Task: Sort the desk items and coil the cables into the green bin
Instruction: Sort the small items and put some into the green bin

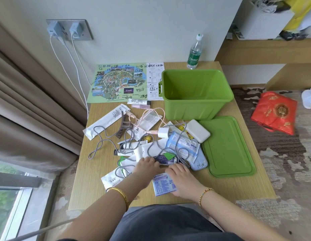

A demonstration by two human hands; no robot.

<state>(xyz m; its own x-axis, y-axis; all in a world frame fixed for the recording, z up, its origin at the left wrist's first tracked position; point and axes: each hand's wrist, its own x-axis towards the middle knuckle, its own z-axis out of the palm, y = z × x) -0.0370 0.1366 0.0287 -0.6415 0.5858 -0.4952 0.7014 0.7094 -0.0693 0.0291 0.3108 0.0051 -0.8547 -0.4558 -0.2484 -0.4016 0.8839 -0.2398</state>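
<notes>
1. Low in the centre of the frame, the right hand (181, 180) lies over a small purple-and-white printed packet (164, 184). Its fingers are flat and close together, their tips reaching into the pile; whether they pinch anything I cannot tell.
2. Just left of it, the left hand (147, 165) rests at the pile's near edge, fingers together, tips hidden under a dark purple packet (164, 159). Their grip cannot be told.
3. The step looks like gathering the nearest flat packets. Better to slide them clear first, since the grey braided cable (106, 136) loops across the heap and would drag other things along.
4. Mid-frame, the pink cable (147, 113) with its white plug block (162, 132) lies tangled in the pile; free each cable end before coiling.
5. Right of centre lies the flat green plastic lid (227, 146).
6. Further up, the open green plastic bin (196, 94) stands with nothing visible in it, within easy reach.
</notes>
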